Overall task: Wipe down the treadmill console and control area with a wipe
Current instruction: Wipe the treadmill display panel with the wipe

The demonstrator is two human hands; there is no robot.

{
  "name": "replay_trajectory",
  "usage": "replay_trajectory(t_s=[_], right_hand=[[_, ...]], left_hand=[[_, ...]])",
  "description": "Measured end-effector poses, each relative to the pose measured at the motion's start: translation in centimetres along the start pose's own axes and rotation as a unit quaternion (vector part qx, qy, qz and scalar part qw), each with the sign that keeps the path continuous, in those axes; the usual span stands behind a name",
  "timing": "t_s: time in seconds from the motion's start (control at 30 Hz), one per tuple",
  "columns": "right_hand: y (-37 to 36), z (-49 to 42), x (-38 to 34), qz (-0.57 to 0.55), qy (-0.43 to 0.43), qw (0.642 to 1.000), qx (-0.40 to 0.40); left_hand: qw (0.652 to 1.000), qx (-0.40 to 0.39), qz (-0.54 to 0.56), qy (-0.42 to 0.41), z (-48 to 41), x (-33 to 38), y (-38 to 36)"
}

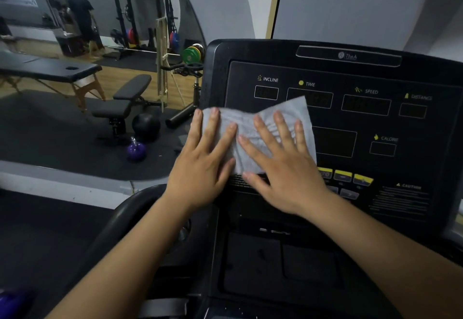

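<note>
Crumpled grey wipe [260, 131], left hand [203, 166] and right hand [283, 168] pressing flat-fingered, glossy black console [375, 123]

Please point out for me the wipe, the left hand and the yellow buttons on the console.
wipe [241, 119]: head view, bare upper middle of the cloth.
left hand [203, 166]: head view, back of the hand.
yellow buttons [342, 175]: head view, the middle button's face.

caution text [400, 198]: blurred, unreadable
yellow buttons [342, 176]: leftmost partly behind right hand [283, 168]
console [375, 123]: right edge cut off
</note>
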State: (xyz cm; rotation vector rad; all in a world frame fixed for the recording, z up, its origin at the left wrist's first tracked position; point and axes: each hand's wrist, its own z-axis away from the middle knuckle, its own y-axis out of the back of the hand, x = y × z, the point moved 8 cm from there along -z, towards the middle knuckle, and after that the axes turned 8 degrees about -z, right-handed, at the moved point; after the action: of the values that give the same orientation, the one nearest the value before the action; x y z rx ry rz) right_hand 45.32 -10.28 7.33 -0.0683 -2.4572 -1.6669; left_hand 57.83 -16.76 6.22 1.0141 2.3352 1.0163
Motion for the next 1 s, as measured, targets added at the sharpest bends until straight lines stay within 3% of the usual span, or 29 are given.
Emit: replay_trajectory(t_s=[0.23,0.4,0.53,0.77,0.9,1.0], right_hand=[[-4.5,6.5,-2.1,-0.006,0.083,0.994,-0.067],[-1.1,1.3,-0.2,-0.026,0.022,0.999,-0.012],[-1.2,1.9,-0.5,-0.030,0.004,0.999,-0.014],[-5.4,10.3,-2.0,-0.034,0.033,0.995,-0.089],[-3.1,7.2,0.9,-0.025,-0.002,0.998,-0.059],[-1.6,5.0,2.0,-0.030,-0.035,0.998,-0.037]], left_hand=[[0.997,-0.014,0.051,-0.054,7.1,0.7,-1.7],[0.999,0.001,0.025,-0.047,1.5,0.5,0.0],[0.999,0.016,0.022,-0.030,1.3,0.8,0.1],[0.994,-0.046,0.055,-0.080,8.2,5.3,-2.0],[0.993,-0.064,0.037,-0.093,4.9,5.7,-1.7],[0.995,-0.072,0.047,-0.054,1.6,5.7,-0.9]])
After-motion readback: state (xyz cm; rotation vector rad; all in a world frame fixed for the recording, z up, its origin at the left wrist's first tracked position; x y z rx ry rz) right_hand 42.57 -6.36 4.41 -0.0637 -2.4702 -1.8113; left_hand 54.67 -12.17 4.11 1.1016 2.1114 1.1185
